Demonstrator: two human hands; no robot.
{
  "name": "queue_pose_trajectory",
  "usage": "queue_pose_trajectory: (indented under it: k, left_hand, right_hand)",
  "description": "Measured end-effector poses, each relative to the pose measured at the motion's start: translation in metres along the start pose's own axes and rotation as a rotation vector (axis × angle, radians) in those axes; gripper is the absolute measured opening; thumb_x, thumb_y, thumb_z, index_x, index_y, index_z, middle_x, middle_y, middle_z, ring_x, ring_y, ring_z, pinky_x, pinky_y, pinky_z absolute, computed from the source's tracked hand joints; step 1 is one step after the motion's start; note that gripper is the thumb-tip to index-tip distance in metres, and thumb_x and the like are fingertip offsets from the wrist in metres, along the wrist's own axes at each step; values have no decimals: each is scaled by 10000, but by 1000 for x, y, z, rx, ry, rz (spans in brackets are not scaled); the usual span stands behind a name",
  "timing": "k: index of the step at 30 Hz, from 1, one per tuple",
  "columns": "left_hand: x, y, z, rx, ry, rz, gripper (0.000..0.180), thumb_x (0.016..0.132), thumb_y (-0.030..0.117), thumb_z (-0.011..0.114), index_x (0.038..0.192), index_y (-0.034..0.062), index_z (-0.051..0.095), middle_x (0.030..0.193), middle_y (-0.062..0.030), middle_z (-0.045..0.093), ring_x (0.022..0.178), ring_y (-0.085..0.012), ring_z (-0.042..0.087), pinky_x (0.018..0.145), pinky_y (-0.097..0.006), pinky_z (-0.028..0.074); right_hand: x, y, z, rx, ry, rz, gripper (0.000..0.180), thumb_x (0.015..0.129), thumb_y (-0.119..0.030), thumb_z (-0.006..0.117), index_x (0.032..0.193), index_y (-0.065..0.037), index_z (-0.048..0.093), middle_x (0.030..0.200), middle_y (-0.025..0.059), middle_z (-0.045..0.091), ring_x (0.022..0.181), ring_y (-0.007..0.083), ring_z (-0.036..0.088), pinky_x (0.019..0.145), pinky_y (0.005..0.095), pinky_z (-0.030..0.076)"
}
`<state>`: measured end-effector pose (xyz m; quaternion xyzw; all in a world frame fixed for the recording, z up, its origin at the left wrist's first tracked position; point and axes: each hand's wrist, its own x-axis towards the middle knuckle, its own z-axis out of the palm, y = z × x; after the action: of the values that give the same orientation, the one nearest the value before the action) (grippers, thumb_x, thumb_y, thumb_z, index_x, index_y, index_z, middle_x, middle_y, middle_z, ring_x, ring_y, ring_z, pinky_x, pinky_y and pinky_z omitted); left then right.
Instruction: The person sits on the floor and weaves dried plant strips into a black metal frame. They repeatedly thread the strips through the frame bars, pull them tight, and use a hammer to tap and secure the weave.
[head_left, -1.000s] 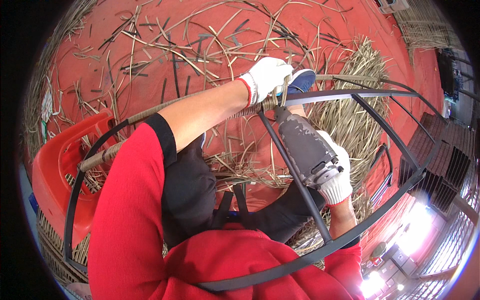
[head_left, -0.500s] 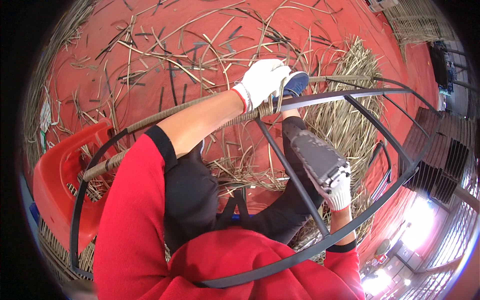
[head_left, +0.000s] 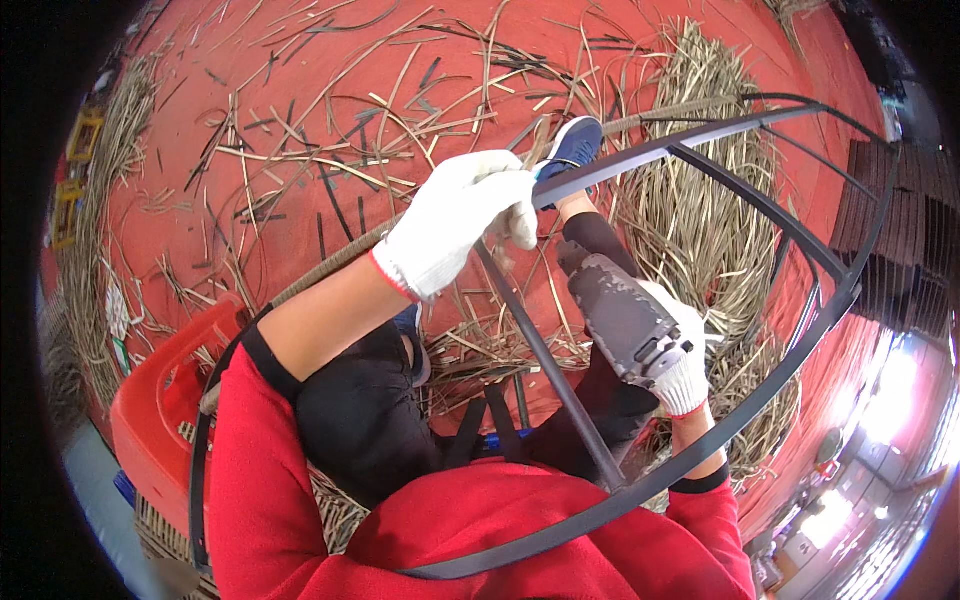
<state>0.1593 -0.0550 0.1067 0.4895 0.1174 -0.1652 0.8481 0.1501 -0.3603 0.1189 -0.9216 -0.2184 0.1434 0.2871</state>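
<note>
My left hand (head_left: 460, 215), in a white knit glove, is closed around the dark metal frame (head_left: 620, 155) where its wrapping ends. A tan woven-look strip (head_left: 541, 145) sticks up past the fingertips; part of the grip is hidden by the glove. In my right hand (head_left: 685, 375), also gloved, is a worn grey-black power tool (head_left: 620, 310) that looks like a staple gun. It is held beside my right leg, apart from the frame's upper rail. The frame lies across my lap, and a wrapped rail (head_left: 330, 265) runs behind my left forearm.
A red plastic chair (head_left: 165, 420) stands at the left. Loose strip offcuts (head_left: 390, 115) litter the red floor ahead. A large bundle of tan strips (head_left: 715, 200) lies to the right, with another bundle (head_left: 105, 230) at far left. My blue shoe (head_left: 573, 145) is beyond the frame.
My left hand has shifted left and nearer along the frame, and its palm side has turned. The staple gun stays in my right hand. The whole view has tilted slightly.
</note>
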Motion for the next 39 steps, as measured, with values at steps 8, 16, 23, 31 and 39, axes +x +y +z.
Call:
queue_pose_trajectory:
  k: [8, 16, 23, 31, 39]
  left_hand:
    - [12, 0, -2, 12, 47, 168, 262, 995, 216, 521, 832, 20, 585, 759, -95, 652, 688, -163, 619, 693, -295, 506]
    - [46, -24, -48, -380, 256, -22, 194, 987, 209, 559, 916, 31, 589, 786, -100, 634, 721, -266, 652, 710, -396, 564]
    - [66, -56, -67, -410, 229, -134, 218, 990, 210, 566, 854, 44, 600, 749, -99, 629, 698, -262, 655, 691, -414, 561]
    - [77, -83, -65, -356, 158, -227, 225, 1008, 184, 499, 826, 84, 589, 656, -38, 578, 562, -181, 572, 529, -328, 479]
    - [83, -99, -48, 476, 108, 12, 277, 959, 158, 535, 687, 108, 546, 615, -24, 518, 533, -178, 514, 509, -320, 441]
  right_hand:
    - [12, -31, -26, -153, -148, -54, 396, 767, -214, 734, 1133, -73, 678, 947, 93, 721, 846, 282, 700, 753, 344, 547]
    - [25, -35, -27, 132, -189, 44, 325, 888, -82, 647, 1192, 32, 645, 1071, 80, 716, 940, 131, 677, 850, 273, 537]
    - [43, -47, -41, 136, -227, -38, 318, 910, -61, 603, 1210, 40, 631, 1093, 92, 708, 979, 142, 671, 880, 283, 532]
    - [-1, -29, -59, 82, -173, -46, 315, 936, -44, 542, 1227, 50, 612, 1118, 106, 696, 1010, 162, 660, 916, 311, 522]
    - [-88, 3, -76, -6, 139, 111, 512, 719, -235, 801, 1179, -48, 676, 998, 142, 727, 926, 308, 707, 858, 372, 539]
